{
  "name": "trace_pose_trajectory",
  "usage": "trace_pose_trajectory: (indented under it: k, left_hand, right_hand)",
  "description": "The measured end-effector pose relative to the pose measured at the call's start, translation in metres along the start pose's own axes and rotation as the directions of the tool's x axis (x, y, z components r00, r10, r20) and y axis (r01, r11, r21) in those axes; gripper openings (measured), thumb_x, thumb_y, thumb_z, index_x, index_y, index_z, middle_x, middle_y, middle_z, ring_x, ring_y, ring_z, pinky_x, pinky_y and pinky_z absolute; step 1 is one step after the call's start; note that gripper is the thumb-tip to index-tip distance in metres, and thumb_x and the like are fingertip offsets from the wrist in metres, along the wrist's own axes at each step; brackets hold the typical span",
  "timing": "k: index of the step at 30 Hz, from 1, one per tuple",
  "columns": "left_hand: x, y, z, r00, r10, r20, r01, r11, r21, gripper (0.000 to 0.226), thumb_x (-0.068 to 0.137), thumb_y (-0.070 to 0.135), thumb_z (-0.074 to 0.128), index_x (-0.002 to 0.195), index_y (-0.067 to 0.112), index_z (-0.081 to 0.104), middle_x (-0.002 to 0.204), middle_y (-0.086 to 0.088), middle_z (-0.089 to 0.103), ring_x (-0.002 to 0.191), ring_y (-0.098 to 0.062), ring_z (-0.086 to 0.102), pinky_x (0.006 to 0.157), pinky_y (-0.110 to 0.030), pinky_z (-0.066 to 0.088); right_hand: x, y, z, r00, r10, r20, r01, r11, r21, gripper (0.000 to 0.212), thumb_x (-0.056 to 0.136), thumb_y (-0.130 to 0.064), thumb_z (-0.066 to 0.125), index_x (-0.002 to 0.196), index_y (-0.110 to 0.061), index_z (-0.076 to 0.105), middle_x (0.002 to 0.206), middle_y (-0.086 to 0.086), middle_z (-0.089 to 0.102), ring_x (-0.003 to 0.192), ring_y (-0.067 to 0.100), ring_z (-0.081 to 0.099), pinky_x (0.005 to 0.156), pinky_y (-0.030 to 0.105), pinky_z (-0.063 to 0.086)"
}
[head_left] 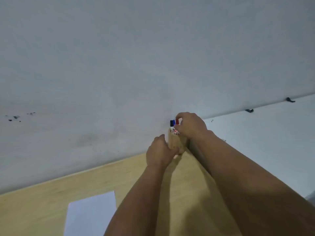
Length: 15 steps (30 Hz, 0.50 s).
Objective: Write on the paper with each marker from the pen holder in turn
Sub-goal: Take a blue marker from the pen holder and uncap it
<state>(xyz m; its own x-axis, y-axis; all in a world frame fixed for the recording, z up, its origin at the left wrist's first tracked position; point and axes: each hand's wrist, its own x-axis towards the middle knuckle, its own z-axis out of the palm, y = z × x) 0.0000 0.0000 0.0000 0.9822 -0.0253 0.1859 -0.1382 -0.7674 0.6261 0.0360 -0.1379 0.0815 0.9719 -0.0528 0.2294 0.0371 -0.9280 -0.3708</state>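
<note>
A wooden pen holder (175,142) stands at the far corner of the wooden table (42,201), against the wall. Three markers stick out of it: black cap (171,123), blue cap (173,122) and red cap (177,121). My right hand (191,126) pinches the red marker between thumb and fingers at the holder's mouth. My left hand (159,152) grips the holder's lower left side. A white sheet of paper (92,213) lies flat near the table's front, left of my forearms, partly covered by my left arm.
A pale grey wall (136,65) runs right behind the table, with dark marks at the left (16,117). A white panel (264,133) stands to the right, with two dark clips (249,110) along its top edge.
</note>
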Motion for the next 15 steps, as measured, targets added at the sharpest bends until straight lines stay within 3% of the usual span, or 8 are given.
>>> trace_pose_trajectory:
  k: [2, 6, 15]
  left_hand:
    - [0.008, -0.001, 0.014, 0.999, -0.044, -0.029, 0.042, 0.997, -0.065, 0.077, 0.080, 0.058, 0.074, 0.141, 0.017, 0.050, 0.133, -0.001, 0.061, 0.116, -0.024, 0.062, 0.081, -0.032, 0.045]
    - [0.016, -0.001, 0.032, 0.994, -0.077, -0.075, 0.066, 0.988, -0.138, 0.065, 0.073, 0.066, 0.076, 0.120, 0.027, 0.056, 0.115, 0.006, 0.070, 0.101, -0.020, 0.068, 0.075, -0.033, 0.053]
    - [0.019, -0.003, 0.045, 0.992, -0.049, -0.116, 0.021, 0.972, -0.234, 0.055, 0.081, 0.050, 0.079, 0.125, 0.025, 0.058, 0.116, 0.005, 0.073, 0.102, -0.020, 0.070, 0.082, -0.038, 0.058]
  right_hand:
    - [0.011, 0.003, 0.009, 1.000, -0.007, 0.005, 0.007, 1.000, 0.007, 0.036, 0.094, -0.026, 0.071, 0.130, -0.021, 0.072, 0.124, 0.004, 0.074, 0.111, 0.029, 0.069, 0.092, 0.043, 0.060]
    - [0.022, 0.005, 0.024, 1.000, 0.002, -0.018, -0.002, 1.000, 0.029, 0.030, 0.093, -0.027, 0.070, 0.122, -0.019, 0.074, 0.119, 0.004, 0.074, 0.107, 0.029, 0.068, 0.083, 0.035, 0.056]
    - [0.023, 0.009, 0.036, 0.995, 0.078, -0.057, -0.065, 0.977, 0.202, 0.025, 0.085, -0.023, 0.076, 0.106, -0.026, 0.063, 0.098, -0.004, 0.069, 0.091, 0.025, 0.068, 0.078, 0.037, 0.059]
